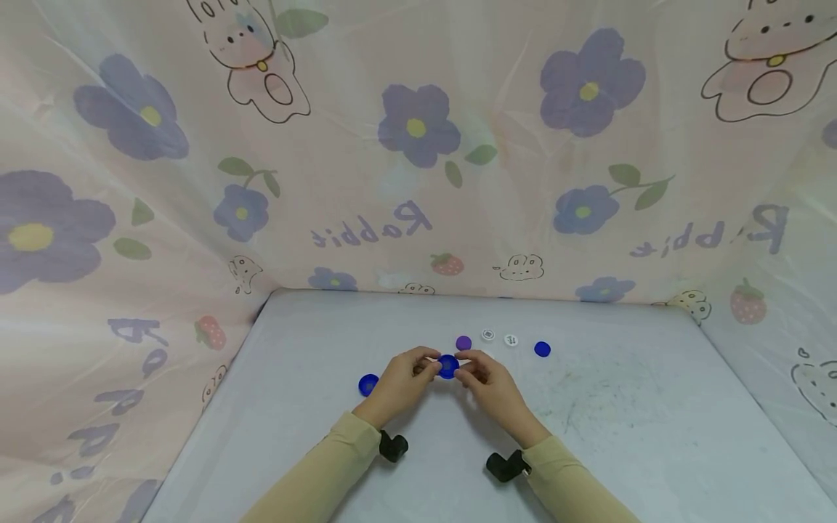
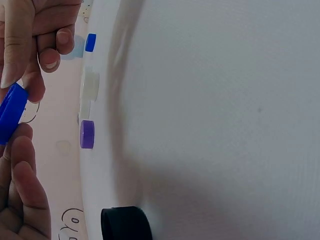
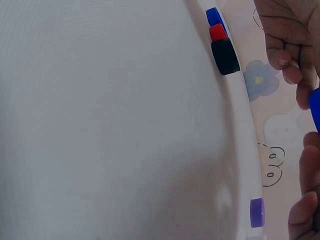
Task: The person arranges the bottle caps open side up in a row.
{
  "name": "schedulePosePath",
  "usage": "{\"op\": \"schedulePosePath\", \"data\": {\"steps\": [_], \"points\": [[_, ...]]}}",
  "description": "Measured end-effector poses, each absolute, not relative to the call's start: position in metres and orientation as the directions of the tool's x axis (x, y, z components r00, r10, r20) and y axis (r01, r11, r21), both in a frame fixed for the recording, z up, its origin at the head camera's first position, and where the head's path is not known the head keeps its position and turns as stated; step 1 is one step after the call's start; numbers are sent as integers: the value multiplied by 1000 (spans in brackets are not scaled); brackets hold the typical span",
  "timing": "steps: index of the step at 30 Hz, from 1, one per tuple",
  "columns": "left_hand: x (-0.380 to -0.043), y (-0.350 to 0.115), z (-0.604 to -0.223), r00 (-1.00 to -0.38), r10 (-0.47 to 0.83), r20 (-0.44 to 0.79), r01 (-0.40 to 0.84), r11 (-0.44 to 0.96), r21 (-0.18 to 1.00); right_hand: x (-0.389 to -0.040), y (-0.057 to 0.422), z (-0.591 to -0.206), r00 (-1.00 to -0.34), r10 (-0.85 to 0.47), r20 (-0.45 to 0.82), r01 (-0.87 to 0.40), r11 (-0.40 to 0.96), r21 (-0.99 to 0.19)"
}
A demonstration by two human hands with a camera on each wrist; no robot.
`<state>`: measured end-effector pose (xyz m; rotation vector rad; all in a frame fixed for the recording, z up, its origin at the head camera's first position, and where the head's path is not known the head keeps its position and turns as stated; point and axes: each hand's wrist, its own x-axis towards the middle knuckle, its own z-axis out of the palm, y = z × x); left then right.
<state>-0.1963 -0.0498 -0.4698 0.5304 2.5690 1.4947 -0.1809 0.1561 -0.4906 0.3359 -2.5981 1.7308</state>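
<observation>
Above the table, both hands pinch a blue bottle cap between them in the head view. My left hand has thumb and fingertips at the cap's left edge. On the opposite edge, my right hand grips it the same way. The left wrist view shows this blue cap tilted, its ridged side visible. In the right wrist view only a sliver of the blue cap enters at the right border.
Behind the hands lie a purple cap, two white caps and a blue cap. Another blue cap is beside the left hand. A red cap and a black cap show in the right wrist view. Patterned curtain surrounds the table.
</observation>
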Motion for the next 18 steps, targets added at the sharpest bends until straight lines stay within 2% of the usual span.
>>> {"op": "schedulePosePath", "data": {"steps": [18], "points": [[-199,-54,-470,-911,412,36,240,457,856,-180,154,-490,-974,-189,124,-195,427,-883]]}}
